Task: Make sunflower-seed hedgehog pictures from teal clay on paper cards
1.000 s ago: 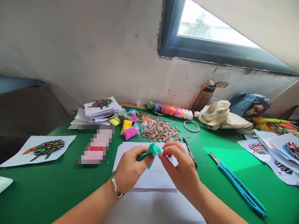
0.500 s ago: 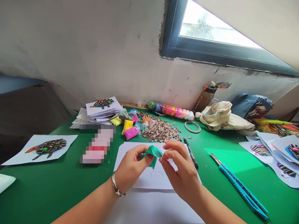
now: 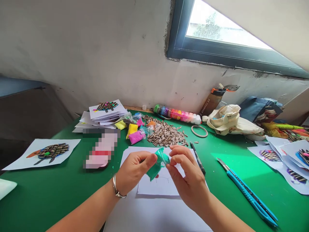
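Observation:
A small plastic bag of green clay (image 3: 155, 166) is between my two hands, over the white paper. My left hand (image 3: 135, 170), with a silver bracelet at the wrist, grips the bag's left side; its thumb is on top and a fingertip shows below. My right hand (image 3: 187, 174) pinches the bag's right end between thumb and fingers. Beneath them lies a sheet of paper (image 3: 154, 190) with a faint pencil outline, partly hidden by the hands and bag. More sheets lie under it.
Behind the paper are sunflower seeds (image 3: 166, 133) and bagged clay, including a pink bag (image 3: 136, 137). A black pen (image 3: 198, 158), a blue utility knife (image 3: 251, 193) with its blade out and a tape ring (image 3: 199, 131) lie rightward. A seed picture (image 3: 48, 154) lies left.
The green bag has turned, and its lower part now hangs toward the left. My left hand has shifted slightly left, its thumb lifted higher. My right hand keeps its pinch.

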`<state>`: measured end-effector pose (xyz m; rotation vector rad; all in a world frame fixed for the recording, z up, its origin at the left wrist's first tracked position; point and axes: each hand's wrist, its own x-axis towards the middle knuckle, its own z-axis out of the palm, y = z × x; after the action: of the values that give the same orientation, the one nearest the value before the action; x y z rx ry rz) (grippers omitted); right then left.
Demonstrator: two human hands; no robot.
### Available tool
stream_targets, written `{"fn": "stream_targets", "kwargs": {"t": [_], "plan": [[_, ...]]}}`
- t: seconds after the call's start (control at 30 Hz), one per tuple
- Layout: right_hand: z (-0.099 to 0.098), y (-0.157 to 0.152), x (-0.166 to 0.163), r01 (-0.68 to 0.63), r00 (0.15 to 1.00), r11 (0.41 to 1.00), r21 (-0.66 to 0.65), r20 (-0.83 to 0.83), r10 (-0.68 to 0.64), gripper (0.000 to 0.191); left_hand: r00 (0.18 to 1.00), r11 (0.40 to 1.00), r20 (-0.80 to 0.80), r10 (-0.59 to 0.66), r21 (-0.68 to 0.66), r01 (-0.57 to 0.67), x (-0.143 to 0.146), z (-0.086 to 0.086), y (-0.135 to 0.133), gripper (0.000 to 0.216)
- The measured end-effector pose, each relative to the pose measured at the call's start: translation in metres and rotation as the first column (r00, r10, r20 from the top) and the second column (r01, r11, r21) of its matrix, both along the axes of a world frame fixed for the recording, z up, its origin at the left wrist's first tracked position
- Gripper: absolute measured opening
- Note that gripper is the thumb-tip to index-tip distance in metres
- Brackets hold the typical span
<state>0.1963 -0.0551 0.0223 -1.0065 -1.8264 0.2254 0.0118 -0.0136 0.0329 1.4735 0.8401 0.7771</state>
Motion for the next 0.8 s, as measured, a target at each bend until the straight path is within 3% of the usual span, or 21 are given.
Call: {"fn": "stream_targets", "kwargs": {"t": [0.27,0.63,0.8], "plan": [[-0.0011,0.0000,-0.0004,-0.059,0.996,0.998,0.003,0.062,0.058,0.017,0.999,0.998,0.045,0.027,-0.063,-0.024,0.0009,-0.0020,0.0029,0.046],[-0.0062,-0.0020,-0.0031,-0.079,0.997,0.996,-0.042,-0.012,0.079,0.017,0.962,0.965,-0.114,0.250,0.117,-0.236,-0.0004,0.0015,-0.0020,0.031],[-0.0056,0.0010,0.0012,-0.147,0.979,0.977,-0.152,-0.163,0.121,0.016,0.966,0.969,-0.109,0.235,0.109,-0.224,0.0002,0.0010,-0.0028,0.035]]}}
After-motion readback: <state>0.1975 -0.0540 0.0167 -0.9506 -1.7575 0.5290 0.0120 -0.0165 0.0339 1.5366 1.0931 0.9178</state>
